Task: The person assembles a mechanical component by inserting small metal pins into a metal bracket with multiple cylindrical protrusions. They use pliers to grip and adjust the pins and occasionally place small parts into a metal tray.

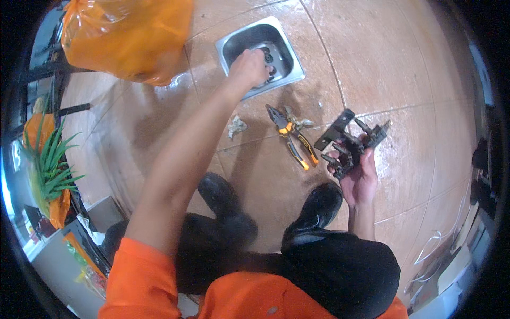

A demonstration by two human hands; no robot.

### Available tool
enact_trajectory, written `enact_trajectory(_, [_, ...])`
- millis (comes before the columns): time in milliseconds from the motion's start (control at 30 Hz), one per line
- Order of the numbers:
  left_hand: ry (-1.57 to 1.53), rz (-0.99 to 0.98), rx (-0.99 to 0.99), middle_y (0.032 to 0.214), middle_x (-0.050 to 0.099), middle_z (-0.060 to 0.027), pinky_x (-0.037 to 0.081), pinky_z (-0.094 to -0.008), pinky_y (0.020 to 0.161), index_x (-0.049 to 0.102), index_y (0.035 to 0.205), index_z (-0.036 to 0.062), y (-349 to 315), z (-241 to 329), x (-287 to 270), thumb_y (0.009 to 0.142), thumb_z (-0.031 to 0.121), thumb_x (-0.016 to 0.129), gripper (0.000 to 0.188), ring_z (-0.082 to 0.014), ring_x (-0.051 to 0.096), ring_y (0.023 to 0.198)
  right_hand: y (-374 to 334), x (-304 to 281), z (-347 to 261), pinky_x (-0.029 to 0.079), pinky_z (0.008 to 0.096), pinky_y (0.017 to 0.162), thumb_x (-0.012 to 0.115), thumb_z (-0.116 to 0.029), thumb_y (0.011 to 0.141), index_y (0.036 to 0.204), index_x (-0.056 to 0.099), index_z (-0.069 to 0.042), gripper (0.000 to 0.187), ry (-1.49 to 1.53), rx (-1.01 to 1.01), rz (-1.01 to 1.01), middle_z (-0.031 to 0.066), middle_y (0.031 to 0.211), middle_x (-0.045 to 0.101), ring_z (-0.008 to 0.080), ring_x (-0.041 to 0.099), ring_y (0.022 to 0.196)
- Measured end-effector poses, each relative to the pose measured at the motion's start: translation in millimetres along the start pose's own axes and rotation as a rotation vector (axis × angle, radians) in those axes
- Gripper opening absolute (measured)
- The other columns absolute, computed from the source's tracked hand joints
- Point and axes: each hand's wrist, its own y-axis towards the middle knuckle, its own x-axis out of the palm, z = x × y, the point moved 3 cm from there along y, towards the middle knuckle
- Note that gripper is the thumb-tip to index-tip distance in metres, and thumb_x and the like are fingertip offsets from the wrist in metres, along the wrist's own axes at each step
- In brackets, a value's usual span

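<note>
My left hand (249, 69) reaches into a small rectangular metal tray (293, 78) on the floor. Its fingers are curled closed, and what they hold is mostly hidden. Small dark round parts (267, 55) lie in the tray beside the fingers. In my right hand (364, 178), a black metal bracket assembly (348, 146) with several rod-like fittings is held up above the floor, fingers wrapped under its lower end. Between both hands, black pliers (291, 135) with yellow-orange handles rest on the tiles, jaws pointing up and left.
A full orange plastic bag (127, 40) stands left of the tray. Crumpled scraps (237, 126) lie near the pliers. My black boots (313, 212) are just below them. A green leafy plant (53, 165) is at the far left, and a white cable (429, 247) lies at the right.
</note>
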Motion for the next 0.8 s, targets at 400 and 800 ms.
enact_trajectory(400, [-0.090,-0.016,-0.230,0.132,0.062,-0.0245,0.049,-0.0384,0.106,0.068,0.118,-0.0042,25.8,6.4,38.5,0.070,0.029,0.081,0.060,-0.0333,0.059,0.125,-27.3,21.9,-25.8,0.052,0.0464,0.072,0.032,-0.042,0.108,0.146,0.037,-0.022,0.043,0.255,0.147,-0.344,0.0271,0.136,0.054,0.0396,0.065,0.105])
enact_trajectory(800, [-1.299,-0.120,0.588,0.097,0.070,-0.0045,0.056,-0.0272,0.078,0.070,0.106,0.0033,-135.1,98.0,-77.3,0.093,0.007,0.070,0.014,-0.0139,0.068,0.088,-48.5,33.8,-36.7,0.055,0.0580,0.093,0.047,-0.027,0.106,0.142,0.040,-0.009,0.042,-0.028,-0.386,-0.260,0.0153,0.135,0.053,0.0390,0.063,0.113])
